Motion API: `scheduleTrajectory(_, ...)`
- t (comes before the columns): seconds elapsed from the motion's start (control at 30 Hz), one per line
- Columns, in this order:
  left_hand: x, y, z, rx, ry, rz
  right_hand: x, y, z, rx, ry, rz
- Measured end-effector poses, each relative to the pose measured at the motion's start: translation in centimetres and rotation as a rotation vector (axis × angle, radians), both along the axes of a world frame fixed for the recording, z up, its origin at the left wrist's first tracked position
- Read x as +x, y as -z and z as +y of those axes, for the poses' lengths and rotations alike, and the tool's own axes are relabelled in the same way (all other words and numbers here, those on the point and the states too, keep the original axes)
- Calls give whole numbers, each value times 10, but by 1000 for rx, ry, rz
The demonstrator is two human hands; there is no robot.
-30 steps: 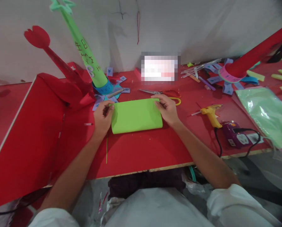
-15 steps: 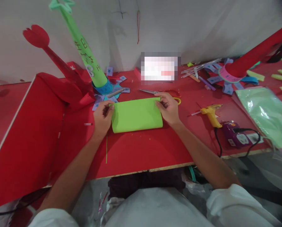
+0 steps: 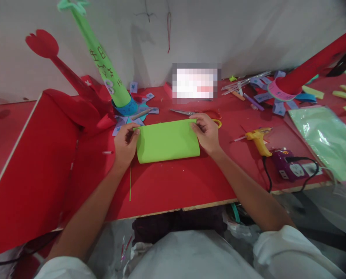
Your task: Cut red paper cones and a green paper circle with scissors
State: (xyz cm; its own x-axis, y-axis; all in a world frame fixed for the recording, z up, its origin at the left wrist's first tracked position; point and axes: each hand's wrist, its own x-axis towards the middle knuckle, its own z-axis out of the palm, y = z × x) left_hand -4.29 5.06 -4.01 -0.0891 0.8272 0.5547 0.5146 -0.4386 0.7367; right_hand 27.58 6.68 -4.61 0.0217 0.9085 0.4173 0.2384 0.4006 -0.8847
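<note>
Barely shifted since earlier: green sheet (image 3: 168, 141) between both hands (image 3: 124, 145), clamped on its upper corners.

On your side of the green sheet (image 3: 168, 141) you can pass over the red tabletop (image 3: 167, 186), but scissors (image 3: 184, 112) block you behind it, a green cone (image 3: 103, 64) beyond its left corner, a glue gun (image 3: 259, 141) rightward.

I see a plain lime-green sheet (image 3: 168, 141) against the red table (image 3: 167, 190). The green cone (image 3: 105, 64) bears dark markings above a blue collar (image 3: 125, 106); lilac tabs (image 3: 134, 87) carry blue stars. I make out a yellow glue gun (image 3: 258, 139), a purple box (image 3: 286, 164) and red-and-yellow scissor handles (image 3: 218, 123).
</note>
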Motion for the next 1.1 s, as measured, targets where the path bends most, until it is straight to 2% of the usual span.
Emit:
scheduleTrajectory(0.4,0,-1,-1,-15,-12,15,0,-5,-2,-14,13,-18)
scheduleTrajectory(0.57,1,-1,0,13,18,-34,-1,-4,-2,11,7,5)
scheduleTrajectory(0.8,1,1,1,-12,-3,-64,-1,-3,-1,11,3,14)
scheduleTrajectory(1.1,2,-1,-2,-40,0,-49,-1,-6,-3,-42,29,-20)
